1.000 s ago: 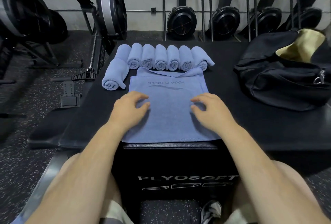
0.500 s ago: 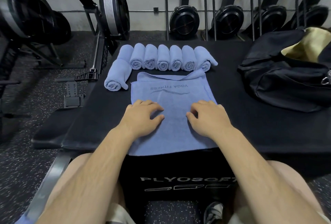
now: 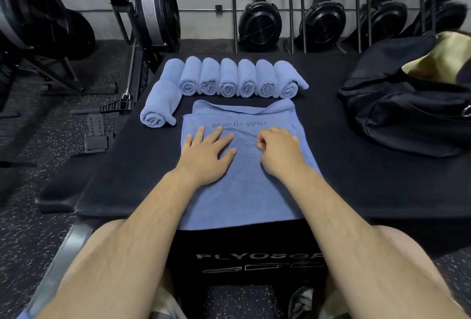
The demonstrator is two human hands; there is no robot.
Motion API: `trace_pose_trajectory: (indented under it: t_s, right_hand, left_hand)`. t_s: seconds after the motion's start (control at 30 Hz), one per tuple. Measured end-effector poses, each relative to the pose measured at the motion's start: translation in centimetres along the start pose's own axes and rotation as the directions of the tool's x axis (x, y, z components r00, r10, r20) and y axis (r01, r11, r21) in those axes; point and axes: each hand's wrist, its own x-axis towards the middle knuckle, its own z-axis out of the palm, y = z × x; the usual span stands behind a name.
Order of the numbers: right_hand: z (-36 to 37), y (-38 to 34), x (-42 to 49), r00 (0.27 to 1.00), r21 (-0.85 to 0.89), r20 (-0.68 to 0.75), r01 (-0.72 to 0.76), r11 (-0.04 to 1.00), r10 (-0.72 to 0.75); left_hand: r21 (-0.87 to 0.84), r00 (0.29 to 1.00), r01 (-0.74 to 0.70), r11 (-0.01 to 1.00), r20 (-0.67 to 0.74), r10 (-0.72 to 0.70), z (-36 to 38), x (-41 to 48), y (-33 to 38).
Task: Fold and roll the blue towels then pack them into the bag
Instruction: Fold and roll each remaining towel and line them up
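Blue rolled towels, seven as far as can be counted, are lined up at the far side of the black mat (image 3: 107, 186): one roll (image 3: 159, 104) lies alone at the left, six more (image 3: 239, 79) side by side. Nearer, one folded towel (image 3: 242, 191) is spread flat, not yet rolled. The left hand (image 3: 206, 150) is pressed on it with fingers extended; the right hand (image 3: 279, 151) is curled, seemingly pinching a crease. At the right, the black bag (image 3: 397, 104) is seen open; no towel appears packed.
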Motion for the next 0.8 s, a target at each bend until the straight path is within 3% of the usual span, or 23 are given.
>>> trace_pose_trajectory:
  t_s: [0.17, 0.3, 0.43, 0.53, 0.7, 0.8]
  right_hand:
    - [-1.6, -0.2, -1.1, 0.992, -0.182, 0.106, -0.053, 0.982, 0.073]
    - [-3.1, -0.6, -2.5, 0.98, -0.309, 0.133, -0.104, 0.945, 0.151]
    - [-2.3, -1.9, -1.5, 0.998, -0.166, 0.056, 0.021, 0.986, -0.012]
    - [-0.5, -3.2, 0.8, 0.984, -0.073, 0.089, 0.161, 0.984, -0.155]
    - [0.7, -3.1, 4.3, 0.975, -0.17, 0.167, 0.172, 0.97, -0.144]
    - [0.8, -3.4, 6.0, 0.971, -0.092, 0.185, 0.168, 0.981, -0.149]
  left_hand:
    - [-0.018, 1.0, -0.027, 0.999, 0.008, 0.027, -0.5, -1.4, 1.1]
    - [0.026, 0.989, -0.082, 0.996, -0.124, 0.085, -0.7, -2.6, 2.0]
    - [-0.041, 0.982, -0.086, 0.995, -0.17, 0.078, -0.9, 0.2, 1.2]
    - [-0.063, 0.986, -0.079, 0.995, -0.154, 0.069, -0.6, 3.9, 0.2]
    - [-0.085, 0.992, 0.001, 0.996, -0.123, -0.011, -0.7, 7.7, -1.5]
    - [-0.147, 0.977, 0.083, 0.986, -0.182, -0.11, -0.9, 8.6, -2.9]
